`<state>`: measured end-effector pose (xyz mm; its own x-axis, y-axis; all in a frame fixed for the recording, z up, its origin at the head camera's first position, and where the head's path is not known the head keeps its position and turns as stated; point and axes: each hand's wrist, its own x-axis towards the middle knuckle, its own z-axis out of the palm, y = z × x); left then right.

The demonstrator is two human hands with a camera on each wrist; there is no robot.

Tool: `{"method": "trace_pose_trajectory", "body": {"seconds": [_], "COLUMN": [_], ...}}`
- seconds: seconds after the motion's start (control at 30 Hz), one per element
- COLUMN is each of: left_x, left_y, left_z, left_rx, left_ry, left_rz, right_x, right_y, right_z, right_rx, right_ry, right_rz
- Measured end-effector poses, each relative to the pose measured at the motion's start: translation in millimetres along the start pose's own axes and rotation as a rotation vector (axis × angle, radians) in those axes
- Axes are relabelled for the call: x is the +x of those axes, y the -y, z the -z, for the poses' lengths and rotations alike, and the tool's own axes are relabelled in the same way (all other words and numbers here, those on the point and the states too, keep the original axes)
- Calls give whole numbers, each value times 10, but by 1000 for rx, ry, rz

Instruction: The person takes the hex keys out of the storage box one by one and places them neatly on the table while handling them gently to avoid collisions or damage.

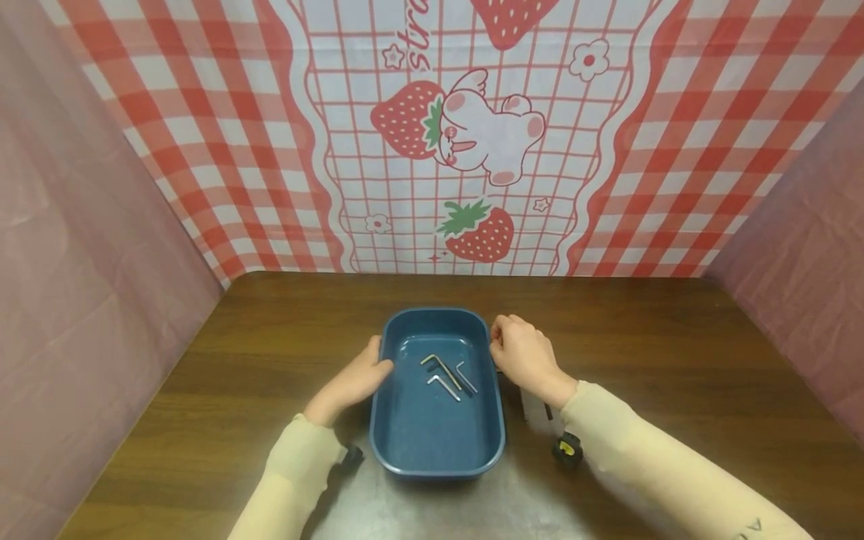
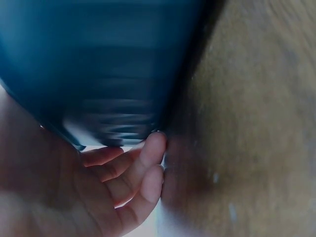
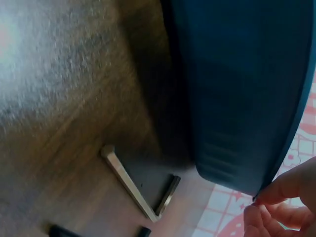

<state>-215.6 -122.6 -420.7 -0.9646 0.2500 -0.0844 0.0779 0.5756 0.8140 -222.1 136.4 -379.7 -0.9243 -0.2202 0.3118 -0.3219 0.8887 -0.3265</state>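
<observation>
A blue rectangular tray (image 1: 437, 442) stands on the table, with several L-shaped hex keys (image 1: 444, 387) lying inside, silver, gold-toned and dark. On its left side my left hand (image 1: 358, 373) grips the tray, thumb over the rim; the left wrist view shows the curled fingers (image 2: 153, 150) against the outer wall. At the right rim is my right hand (image 1: 525, 356), its fingers curled; the right wrist view shows thumb and fingers (image 3: 286, 192) pinching at the tray's rim. What lies inside that grasp is mostly hidden.
Right of the tray, a metal hex key (image 3: 129, 185) lies on the wooden table (image 1: 283, 337), with dark pieces (image 3: 61, 231) near it. My right wrist partly covers that area in the head view. A strawberry-patterned cloth (image 1: 432, 187) hangs behind the table.
</observation>
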Motion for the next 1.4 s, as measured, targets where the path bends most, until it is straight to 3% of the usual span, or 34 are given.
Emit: {"method": "trace_pose_trajectory", "body": {"seconds": [0.23,0.43,0.7,1.0,1.4], "left_x": [-13,4,12,12,7], "left_y": [4,4,0,25,-5], "left_z": [19,10,-7,-44,-1], "left_rx": [34,11,10,5,12], "left_ry": [-18,-2,-10,-10,-18], "left_rz": [-85,-33,-29,-13,-17], "right_x": [63,121,157,134,136], "right_y": [53,178,342,362,376], "right_z": [-3,-15,-120,-297,-405], "right_rx": [-12,-55,-93,-124,-191], "right_ry": [-47,-63,-36,59,122], "right_rz": [30,125,149,224,299]}}
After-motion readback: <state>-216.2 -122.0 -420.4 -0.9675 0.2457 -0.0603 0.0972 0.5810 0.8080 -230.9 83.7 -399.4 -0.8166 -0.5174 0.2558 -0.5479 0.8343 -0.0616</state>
